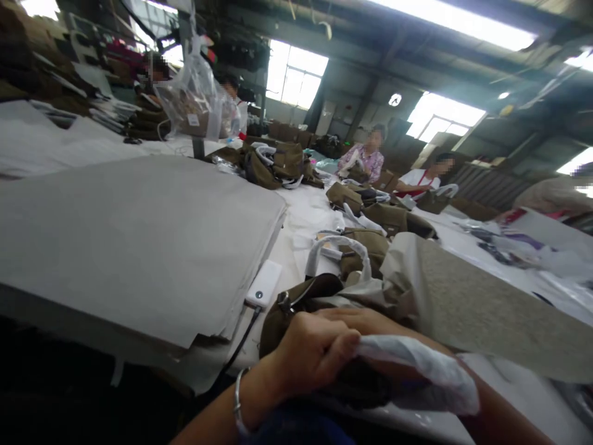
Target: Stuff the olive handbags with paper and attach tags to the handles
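Note:
An olive-brown handbag [278, 321] lies on the table right before me, its two handles wrapped in white paper. My left hand [315, 346], with a silver bracelet at the wrist, is closed on the bag's near edge where the near wrapped handle [426, 364] starts. Passing under that handle, my right forearm leads to my right hand [354, 318] at the bag's opening. Its fingers are hidden behind my left hand and in the bag. The far wrapped handle [343, 241] stands upright. Crumpled grey-white paper [405, 278] sits at the bag's right side.
Left of the bag lies a wide stack of paper sheets [139, 241], beside a white power bank [264, 284] with a black cable. More olive bags [370, 216] line the table ahead. A grey board [500, 309] extends right. Several co-workers sit farther back; a clear plastic bag [199, 105] hangs left.

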`<move>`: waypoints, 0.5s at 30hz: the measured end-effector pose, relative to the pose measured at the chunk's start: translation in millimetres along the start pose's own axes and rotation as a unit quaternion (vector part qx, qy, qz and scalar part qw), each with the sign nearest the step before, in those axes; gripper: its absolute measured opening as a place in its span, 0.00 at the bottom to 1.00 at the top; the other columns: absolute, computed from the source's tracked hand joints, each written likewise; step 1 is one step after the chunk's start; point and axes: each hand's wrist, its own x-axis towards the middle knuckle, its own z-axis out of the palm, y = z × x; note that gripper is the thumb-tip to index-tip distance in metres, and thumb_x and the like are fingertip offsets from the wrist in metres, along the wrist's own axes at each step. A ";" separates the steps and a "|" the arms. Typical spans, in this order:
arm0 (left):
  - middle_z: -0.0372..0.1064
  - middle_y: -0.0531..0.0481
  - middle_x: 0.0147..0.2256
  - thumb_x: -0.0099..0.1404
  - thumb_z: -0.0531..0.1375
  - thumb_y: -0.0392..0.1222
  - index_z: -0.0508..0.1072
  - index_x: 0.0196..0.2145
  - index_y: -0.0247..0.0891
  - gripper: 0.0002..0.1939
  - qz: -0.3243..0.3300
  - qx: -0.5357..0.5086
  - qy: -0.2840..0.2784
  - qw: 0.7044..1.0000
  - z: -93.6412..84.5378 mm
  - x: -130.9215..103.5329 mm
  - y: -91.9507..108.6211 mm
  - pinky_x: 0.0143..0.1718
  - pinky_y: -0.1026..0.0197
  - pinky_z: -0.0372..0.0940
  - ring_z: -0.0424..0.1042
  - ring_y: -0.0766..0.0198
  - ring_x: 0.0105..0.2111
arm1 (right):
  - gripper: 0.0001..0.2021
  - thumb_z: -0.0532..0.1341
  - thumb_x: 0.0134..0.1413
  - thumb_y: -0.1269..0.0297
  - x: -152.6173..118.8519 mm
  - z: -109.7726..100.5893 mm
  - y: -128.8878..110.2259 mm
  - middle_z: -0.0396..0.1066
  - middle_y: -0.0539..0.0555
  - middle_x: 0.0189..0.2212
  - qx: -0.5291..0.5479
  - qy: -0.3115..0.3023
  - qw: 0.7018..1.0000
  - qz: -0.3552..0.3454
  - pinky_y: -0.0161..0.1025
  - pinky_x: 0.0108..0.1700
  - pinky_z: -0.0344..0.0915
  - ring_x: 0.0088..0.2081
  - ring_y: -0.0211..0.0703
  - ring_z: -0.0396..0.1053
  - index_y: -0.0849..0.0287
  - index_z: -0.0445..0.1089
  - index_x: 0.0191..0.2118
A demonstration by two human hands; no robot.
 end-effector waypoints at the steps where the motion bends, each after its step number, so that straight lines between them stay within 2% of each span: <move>1: 0.62 0.54 0.18 0.78 0.44 0.49 0.65 0.22 0.37 0.29 -0.039 -0.004 -0.018 0.999 -4.8 3.7 0.5 0.23 0.65 0.56 0.63 0.69 0.19 | 0.14 0.61 0.66 0.57 -19.6 -12.1 -4.3 0.78 0.49 0.50 0.015 -0.026 0.999 0.011 0.34 0.56 0.69 0.52 0.43 0.76 0.49 0.77 0.54; 2: 0.62 0.55 0.18 0.78 0.44 0.49 0.66 0.22 0.37 0.29 -0.077 0.000 -0.039 0.996 -8.6 7.8 0.4 0.23 0.65 0.55 0.63 0.69 0.19 | 0.17 0.58 0.68 0.58 -43.0 -22.1 -8.8 0.75 0.51 0.56 0.024 -0.013 0.999 0.033 0.36 0.59 0.67 0.56 0.45 0.73 0.48 0.72 0.60; 3: 0.62 0.55 0.18 0.78 0.44 0.49 0.67 0.22 0.36 0.28 -0.111 0.014 -0.060 0.992 -11.6 12.3 -0.1 0.23 0.66 0.55 0.62 0.69 0.19 | 0.18 0.57 0.70 0.58 -68.8 -29.0 -12.8 0.74 0.52 0.57 0.017 0.028 0.996 0.078 0.37 0.59 0.67 0.57 0.46 0.72 0.47 0.70 0.61; 4: 0.63 0.55 0.19 0.78 0.46 0.49 0.68 0.23 0.36 0.27 -0.136 0.033 -0.076 0.987 -13.7 17.0 -0.3 0.24 0.66 0.55 0.63 0.69 0.20 | 0.17 0.56 0.70 0.58 -95.5 -32.5 -15.7 0.75 0.52 0.55 0.008 0.075 0.990 0.123 0.36 0.55 0.70 0.54 0.46 0.74 0.47 0.73 0.59; 6: 0.70 0.55 0.23 0.75 0.53 0.48 0.73 0.27 0.35 0.21 -0.165 0.062 -0.102 0.979 -15.6 27.6 1.4 0.27 0.66 0.59 0.68 0.68 0.24 | 0.16 0.54 0.69 0.53 -144.1 -28.5 -14.5 0.80 0.52 0.42 -0.002 0.149 0.968 0.201 0.34 0.45 0.73 0.43 0.45 0.78 0.50 0.79 0.47; 8: 0.77 0.53 0.31 0.72 0.59 0.44 0.78 0.35 0.37 0.11 -0.165 0.055 -0.113 0.978 -14.4 39.7 7.9 0.35 0.66 0.64 0.74 0.66 0.32 | 0.22 0.52 0.69 0.48 -177.6 -13.8 -1.1 0.79 0.52 0.30 -0.011 0.190 0.944 0.268 0.34 0.37 0.72 0.32 0.45 0.77 0.52 0.79 0.34; 10: 0.80 0.51 0.39 0.69 0.62 0.41 0.79 0.43 0.39 0.07 -0.140 0.026 -0.126 0.982 -9.4 53.3 18.6 0.43 0.65 0.68 0.78 0.64 0.39 | 0.28 0.50 0.67 0.43 -191.4 4.6 22.4 0.77 0.54 0.23 -0.028 0.221 0.922 0.316 0.37 0.33 0.71 0.27 0.47 0.75 0.54 0.77 0.26; 12: 0.80 0.50 0.47 0.69 0.63 0.39 0.78 0.50 0.41 0.12 -0.099 0.013 -0.156 0.983 -0.3 68.0 30.0 0.51 0.63 0.69 0.78 0.61 0.47 | 0.31 0.50 0.63 0.39 -187.5 20.9 48.1 0.77 0.57 0.23 -0.043 0.259 0.911 0.318 0.43 0.37 0.72 0.30 0.53 0.76 0.55 0.77 0.23; 15: 0.71 0.44 0.60 0.66 0.66 0.39 0.70 0.62 0.42 0.27 -0.056 0.049 -0.227 0.971 18.1 89.1 40.3 0.62 0.56 0.64 0.70 0.54 0.60 | 0.29 0.52 0.62 0.36 -161.4 36.7 72.0 0.81 0.60 0.37 0.056 0.328 0.901 0.278 0.52 0.53 0.69 0.47 0.60 0.76 0.55 0.81 0.38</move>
